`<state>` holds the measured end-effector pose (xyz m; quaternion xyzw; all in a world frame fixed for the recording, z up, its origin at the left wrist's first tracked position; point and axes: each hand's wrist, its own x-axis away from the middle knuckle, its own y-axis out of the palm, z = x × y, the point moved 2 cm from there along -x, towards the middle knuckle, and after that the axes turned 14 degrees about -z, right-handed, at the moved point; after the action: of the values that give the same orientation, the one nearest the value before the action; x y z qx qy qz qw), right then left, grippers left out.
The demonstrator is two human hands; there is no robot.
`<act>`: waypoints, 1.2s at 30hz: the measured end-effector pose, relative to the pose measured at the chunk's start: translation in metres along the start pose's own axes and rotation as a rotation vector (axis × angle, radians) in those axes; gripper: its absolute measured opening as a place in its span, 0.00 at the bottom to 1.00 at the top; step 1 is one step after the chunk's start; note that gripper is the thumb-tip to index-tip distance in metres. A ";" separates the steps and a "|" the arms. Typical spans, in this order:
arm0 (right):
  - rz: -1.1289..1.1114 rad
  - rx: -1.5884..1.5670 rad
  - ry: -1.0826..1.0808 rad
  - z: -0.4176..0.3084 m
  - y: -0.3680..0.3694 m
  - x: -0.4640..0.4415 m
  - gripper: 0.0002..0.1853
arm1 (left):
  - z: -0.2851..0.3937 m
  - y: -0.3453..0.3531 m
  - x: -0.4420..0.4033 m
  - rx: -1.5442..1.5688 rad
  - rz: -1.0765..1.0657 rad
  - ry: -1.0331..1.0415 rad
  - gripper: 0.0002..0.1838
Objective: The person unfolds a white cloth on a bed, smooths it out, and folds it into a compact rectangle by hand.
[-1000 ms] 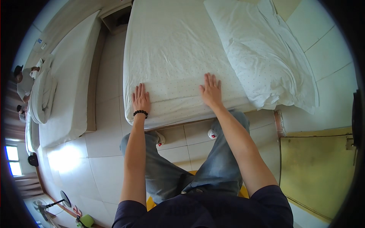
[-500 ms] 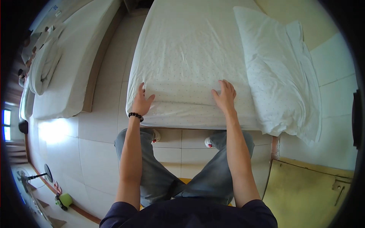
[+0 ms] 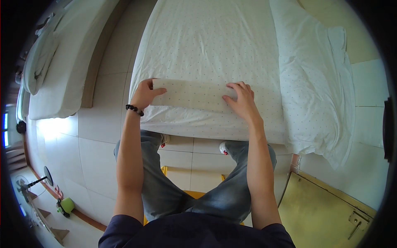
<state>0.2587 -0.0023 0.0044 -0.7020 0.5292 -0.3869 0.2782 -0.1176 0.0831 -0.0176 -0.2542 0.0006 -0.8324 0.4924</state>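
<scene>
A flat, pale rectangular strip [image 3: 188,94] lies across the near end of a bed covered by a white sheet [image 3: 206,45] with small dots. Dots show on the strip too; its right end is hard to make out. My left hand [image 3: 144,94], with a dark beaded bracelet [image 3: 135,110] at the wrist, grips the strip's left end, thumb on top and fingertips hidden behind the edge. Over the strip's right part, my right hand [image 3: 242,100] curves with thumb and fingers apart; whether it touches the strip is unclear.
White bedding [image 3: 310,78] is heaped along the bed's right side. Another bed [image 3: 62,66] stands at the left across a tiled floor [image 3: 103,111]. A yellowish metal cabinet [image 3: 318,211] is at the lower right, and a green object [image 3: 66,204] at the lower left.
My left hand has moved slightly left and closed on the strip's left end, which now stands out clearly. The right hand stays nearly in place. The view has shifted a little.
</scene>
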 end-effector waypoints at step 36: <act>0.392 0.002 0.015 0.062 -0.013 0.004 0.19 | 0.024 0.025 0.006 -0.738 0.335 0.388 0.18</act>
<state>0.3185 -0.0034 -0.0183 -0.5825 0.6575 -0.3311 0.3447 -0.0894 0.0711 -0.0003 -0.2482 0.4310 -0.7174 0.4878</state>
